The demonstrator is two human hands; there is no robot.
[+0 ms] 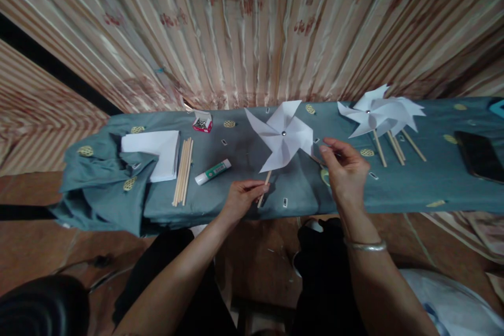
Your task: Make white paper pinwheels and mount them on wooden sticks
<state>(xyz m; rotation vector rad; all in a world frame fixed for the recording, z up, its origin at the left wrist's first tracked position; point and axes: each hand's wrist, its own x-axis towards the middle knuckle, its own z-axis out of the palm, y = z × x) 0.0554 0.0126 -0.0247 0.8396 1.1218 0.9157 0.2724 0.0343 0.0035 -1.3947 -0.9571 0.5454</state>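
A white paper pinwheel [284, 142] with a round silver pin at its centre stands out over the middle of the cloth. My left hand [240, 199] pinches its wooden stick [264, 189] low down between thumb and fingers. My right hand [346, 165] is raised just right of the pinwheel's blades, with thumb and forefinger slightly apart. Nothing shows between them, and the fingertips look clear of the paper. Further right lie several finished white pinwheels [370, 111], their blades overlapping and sticks pointing toward me.
Left on the blue-green cloth [244, 205] are folded white paper [169, 155], several wooden sticks [183, 173], a glue stick [213, 171] and a small open box of metal pins [202, 122]. A dark phone [480, 155] lies at right. A pleated curtain [252, 37] hangs behind.
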